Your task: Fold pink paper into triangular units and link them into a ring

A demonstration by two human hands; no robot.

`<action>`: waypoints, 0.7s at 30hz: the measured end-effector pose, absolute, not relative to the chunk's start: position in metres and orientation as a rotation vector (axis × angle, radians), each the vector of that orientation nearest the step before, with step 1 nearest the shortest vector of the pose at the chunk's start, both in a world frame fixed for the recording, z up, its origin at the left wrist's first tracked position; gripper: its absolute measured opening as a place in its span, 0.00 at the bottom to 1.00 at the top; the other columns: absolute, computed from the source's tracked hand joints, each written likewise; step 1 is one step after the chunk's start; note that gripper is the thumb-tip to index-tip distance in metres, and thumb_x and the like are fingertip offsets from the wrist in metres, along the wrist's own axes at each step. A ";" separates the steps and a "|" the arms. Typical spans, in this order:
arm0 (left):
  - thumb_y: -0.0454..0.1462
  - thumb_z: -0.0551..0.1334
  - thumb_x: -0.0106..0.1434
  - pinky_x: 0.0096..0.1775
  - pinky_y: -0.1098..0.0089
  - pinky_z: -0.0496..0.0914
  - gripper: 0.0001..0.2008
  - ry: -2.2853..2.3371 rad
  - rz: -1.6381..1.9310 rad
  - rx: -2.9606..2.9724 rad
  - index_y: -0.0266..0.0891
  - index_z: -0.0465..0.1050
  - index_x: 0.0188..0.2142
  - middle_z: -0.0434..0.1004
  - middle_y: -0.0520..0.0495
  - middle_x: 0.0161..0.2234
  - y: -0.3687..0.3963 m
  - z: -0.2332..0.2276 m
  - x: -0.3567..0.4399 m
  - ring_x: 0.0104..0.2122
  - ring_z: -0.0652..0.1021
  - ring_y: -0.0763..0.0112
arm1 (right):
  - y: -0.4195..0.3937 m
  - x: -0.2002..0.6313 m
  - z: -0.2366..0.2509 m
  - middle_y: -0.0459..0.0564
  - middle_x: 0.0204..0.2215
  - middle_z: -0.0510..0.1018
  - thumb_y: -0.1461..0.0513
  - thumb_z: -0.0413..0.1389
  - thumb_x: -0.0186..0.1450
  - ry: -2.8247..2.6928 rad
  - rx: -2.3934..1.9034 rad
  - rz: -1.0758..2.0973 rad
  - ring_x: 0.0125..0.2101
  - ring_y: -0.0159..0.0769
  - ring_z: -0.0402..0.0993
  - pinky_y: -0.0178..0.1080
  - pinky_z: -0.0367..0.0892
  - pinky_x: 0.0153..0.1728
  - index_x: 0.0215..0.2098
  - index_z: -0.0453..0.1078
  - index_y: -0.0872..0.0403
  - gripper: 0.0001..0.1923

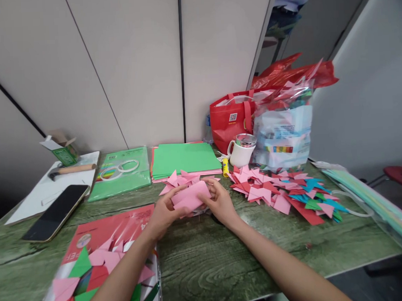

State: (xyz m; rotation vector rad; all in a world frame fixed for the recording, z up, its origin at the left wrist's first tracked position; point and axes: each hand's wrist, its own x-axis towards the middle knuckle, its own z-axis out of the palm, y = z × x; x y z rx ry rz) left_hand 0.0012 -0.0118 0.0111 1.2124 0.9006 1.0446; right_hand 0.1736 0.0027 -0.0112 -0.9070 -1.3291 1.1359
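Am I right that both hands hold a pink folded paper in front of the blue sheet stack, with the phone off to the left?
Not quite. The head view shows both hands, left hand and right hand, holding the pink folded paper, phone left, but the sheet stack is green.

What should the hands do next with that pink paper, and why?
Probably press the fold flat. The left hand and right hand both pinch the folded pink paper piece just above the green wood-grain table, and it looks only partly creased, unlike the finished folded paper shapes piled nearby.
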 end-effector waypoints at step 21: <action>0.37 0.64 0.50 0.25 0.67 0.73 0.24 0.918 0.969 1.240 0.36 0.63 0.47 0.76 0.48 0.28 -0.012 0.011 0.003 0.25 0.78 0.65 | -0.001 0.177 -0.008 0.48 0.31 0.76 0.61 0.58 0.54 -1.484 -0.976 0.920 0.32 0.36 0.71 0.35 0.65 0.32 0.33 0.71 0.54 0.08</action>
